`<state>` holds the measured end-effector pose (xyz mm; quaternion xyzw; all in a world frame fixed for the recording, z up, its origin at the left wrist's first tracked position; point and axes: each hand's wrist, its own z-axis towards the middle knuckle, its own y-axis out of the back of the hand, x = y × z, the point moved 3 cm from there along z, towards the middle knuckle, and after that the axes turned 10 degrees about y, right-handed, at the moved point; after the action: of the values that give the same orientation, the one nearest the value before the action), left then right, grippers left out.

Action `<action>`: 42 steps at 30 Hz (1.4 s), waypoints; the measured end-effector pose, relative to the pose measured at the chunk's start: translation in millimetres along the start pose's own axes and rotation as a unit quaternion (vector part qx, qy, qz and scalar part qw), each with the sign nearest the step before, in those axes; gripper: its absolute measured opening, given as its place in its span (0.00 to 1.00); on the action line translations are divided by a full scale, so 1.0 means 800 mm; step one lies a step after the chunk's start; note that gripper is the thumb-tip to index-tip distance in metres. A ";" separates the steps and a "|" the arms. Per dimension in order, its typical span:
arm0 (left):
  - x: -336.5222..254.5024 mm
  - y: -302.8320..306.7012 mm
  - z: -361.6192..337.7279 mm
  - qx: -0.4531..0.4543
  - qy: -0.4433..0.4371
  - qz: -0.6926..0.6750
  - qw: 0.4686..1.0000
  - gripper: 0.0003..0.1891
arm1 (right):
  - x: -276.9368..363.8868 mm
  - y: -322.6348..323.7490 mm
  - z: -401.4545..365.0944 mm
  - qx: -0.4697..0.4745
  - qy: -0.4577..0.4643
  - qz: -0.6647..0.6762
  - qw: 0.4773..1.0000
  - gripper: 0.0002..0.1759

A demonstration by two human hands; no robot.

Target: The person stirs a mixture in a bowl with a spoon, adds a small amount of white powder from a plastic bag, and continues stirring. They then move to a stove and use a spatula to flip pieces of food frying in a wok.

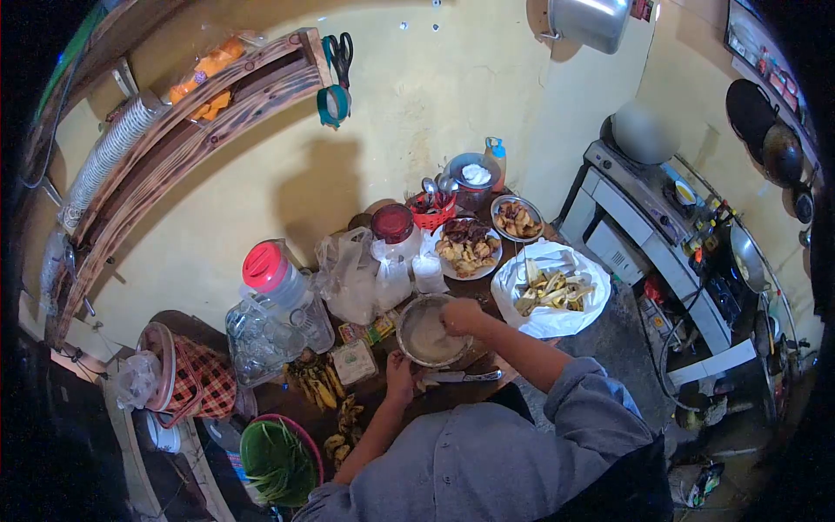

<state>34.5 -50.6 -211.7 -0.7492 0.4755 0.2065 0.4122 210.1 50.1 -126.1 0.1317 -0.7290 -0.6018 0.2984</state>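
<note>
A round metal bowl (428, 341) holding a pale, thick mixture stands near the table's front edge. Over its right side is my right hand (463, 317), closed; what it grips is too small to make out. My left hand (399, 372) is at the bowl's lower left rim, its fingers partly hidden. A knife (465, 377) lies just below the bowl. Left of the bowl are a square tub (354, 362) and a yellow packet (370, 331). Peels fill a white plastic bag (551, 324) to the right, and a plate of fried food (468, 248) sits behind the bowl.
A pitcher with a red lid (277, 277), plastic bags (348, 274) and bananas (317, 383) stand to the left. A green basket (280, 459) is at the lower left. A stove (639, 187) is at the right; a wooden shelf (187, 148) hangs on the wall.
</note>
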 end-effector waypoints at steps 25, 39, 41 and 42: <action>-0.005 -0.007 -0.005 0.002 0.008 -0.003 1.000 0.06 | 0.003 -0.025 0.048 0.080 0.045 -0.053 0.994 0.09; -0.001 -0.002 -0.001 0.005 0.011 -0.012 1.000 0.07 | 0.019 -0.010 0.062 0.023 0.085 -0.050 0.995 0.10; 0.001 0.001 0.002 0.003 0.008 0.009 1.000 0.07 | 0.019 -0.023 0.070 -0.003 0.143 -0.004 0.990 0.10; 0.003 0.002 0.004 0.003 0.009 0.010 1.000 0.07 | 0.009 -0.028 0.074 -0.018 0.093 -0.044 0.995 0.10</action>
<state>34.1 -49.3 -215.9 -0.7450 0.4876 0.2024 0.4078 165.7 87.9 -151.4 0.2134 -0.6806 -0.6128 0.3402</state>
